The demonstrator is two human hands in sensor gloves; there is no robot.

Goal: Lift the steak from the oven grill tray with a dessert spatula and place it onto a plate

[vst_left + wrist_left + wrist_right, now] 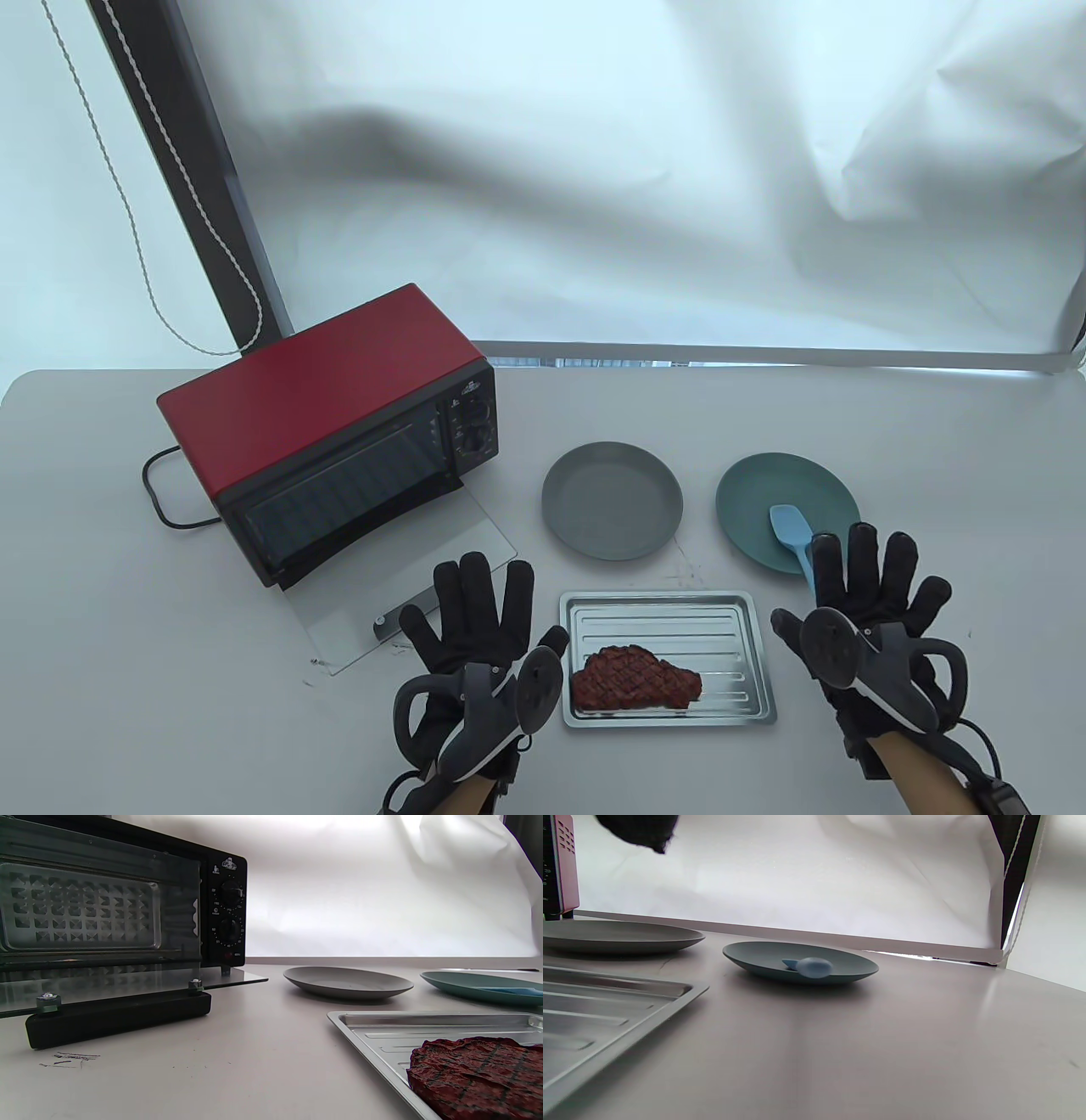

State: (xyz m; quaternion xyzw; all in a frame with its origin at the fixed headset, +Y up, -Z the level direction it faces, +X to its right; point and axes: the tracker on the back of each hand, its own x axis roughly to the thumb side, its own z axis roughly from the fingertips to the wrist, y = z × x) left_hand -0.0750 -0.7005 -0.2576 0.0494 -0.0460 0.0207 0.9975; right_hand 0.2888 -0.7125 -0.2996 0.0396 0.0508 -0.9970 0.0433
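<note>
A brown grilled steak [635,678] [477,1073] lies at the front left of the silver grill tray [730,624] [382,1027] [606,1001]. The light blue dessert spatula [792,531] [809,967] rests in the teal plate [755,497] [466,986] [759,957], handle toward me. An empty grey plate [612,513] [348,981] [615,935] stands left of it. My left hand [475,632] lies flat on the table left of the tray, fingers spread. My right hand [874,594] lies flat right of the tray, its fingers by the spatula handle, holding nothing.
A red toaster oven [339,424] [118,899] stands at the left with its glass door [399,586] [127,984] folded down onto the table, just beyond my left hand. Its black cord [157,492] loops at the far left. White cloth hangs behind the table.
</note>
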